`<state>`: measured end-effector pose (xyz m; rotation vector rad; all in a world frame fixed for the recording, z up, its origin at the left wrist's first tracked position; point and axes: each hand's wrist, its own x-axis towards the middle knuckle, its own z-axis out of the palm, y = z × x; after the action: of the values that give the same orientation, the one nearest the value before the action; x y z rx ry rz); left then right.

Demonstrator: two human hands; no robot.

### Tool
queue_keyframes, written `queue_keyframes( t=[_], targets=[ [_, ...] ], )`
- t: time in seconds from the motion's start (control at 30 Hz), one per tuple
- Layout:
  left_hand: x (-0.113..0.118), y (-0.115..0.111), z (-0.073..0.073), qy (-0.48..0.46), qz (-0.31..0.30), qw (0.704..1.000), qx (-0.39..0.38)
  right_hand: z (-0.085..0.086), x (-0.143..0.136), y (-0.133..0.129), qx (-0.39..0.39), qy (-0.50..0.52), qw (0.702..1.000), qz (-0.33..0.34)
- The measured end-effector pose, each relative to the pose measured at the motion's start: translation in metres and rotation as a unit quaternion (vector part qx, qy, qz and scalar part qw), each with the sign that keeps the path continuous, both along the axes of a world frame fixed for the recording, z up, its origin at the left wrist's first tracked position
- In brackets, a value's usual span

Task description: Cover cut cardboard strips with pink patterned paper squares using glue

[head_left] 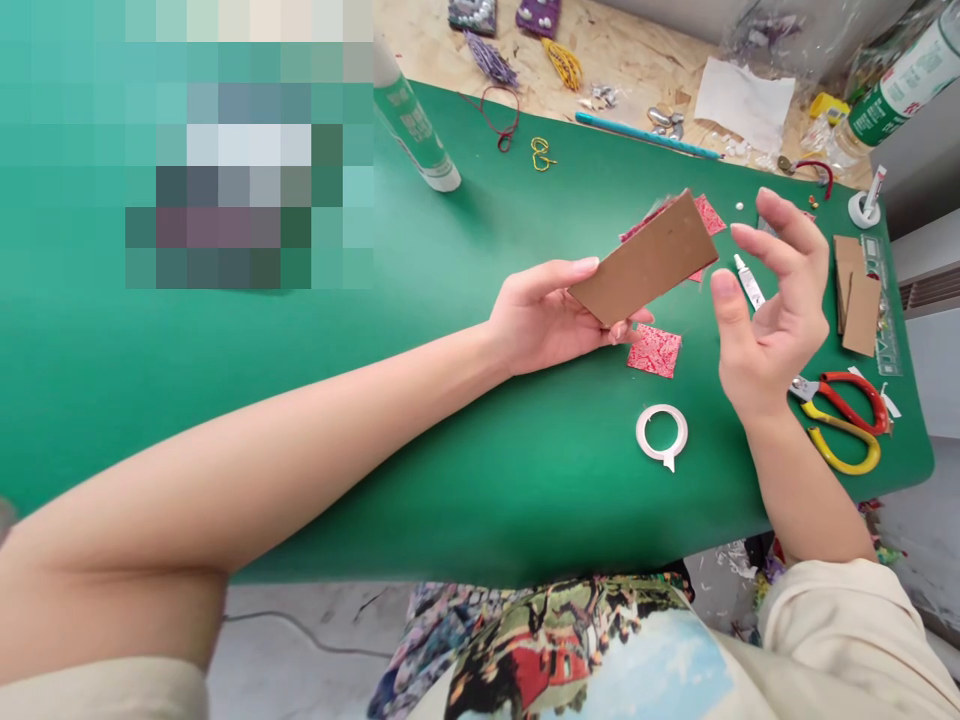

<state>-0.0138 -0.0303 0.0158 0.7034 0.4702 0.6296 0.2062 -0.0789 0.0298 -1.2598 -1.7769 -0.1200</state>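
My left hand grips a flat brown cardboard rectangle by its near end, thumb on top and fingers beneath. The cardboard is tilted above the green mat, and some red patterned material shows behind its far edge. To the right, my right hand is raised with fingers curved and apart, holding nothing. It is close to the cardboard's far end but not touching it. Below my left fingertips lies a red patterned fabric square. A small white tube lies behind my right hand, partly hidden by it.
A white tape roll and red-and-yellow-handled scissors lie near the front. More cardboard pieces sit beside a clear ruler at right. Bottles stand farther back, with a blue pencil-like stick, cords and tassels.
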Motion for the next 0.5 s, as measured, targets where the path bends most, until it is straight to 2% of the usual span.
queue_keyframes(
  t=[0.2,0.37,0.5],
  targets=[
    [-0.002,0.003,-0.005,0.025,-0.046,0.998,0.042,-0.004,0.0,0.005,-0.034,0.053,0.998,0.012],
    [-0.001,0.003,0.002,0.042,-0.072,0.992,0.093,0.008,-0.011,0.0,-0.015,0.08,0.997,0.003],
    [-0.001,0.002,0.005,0.038,-0.077,0.993,0.082,0.02,-0.019,-0.007,0.006,0.126,0.992,-0.003]
  ],
)
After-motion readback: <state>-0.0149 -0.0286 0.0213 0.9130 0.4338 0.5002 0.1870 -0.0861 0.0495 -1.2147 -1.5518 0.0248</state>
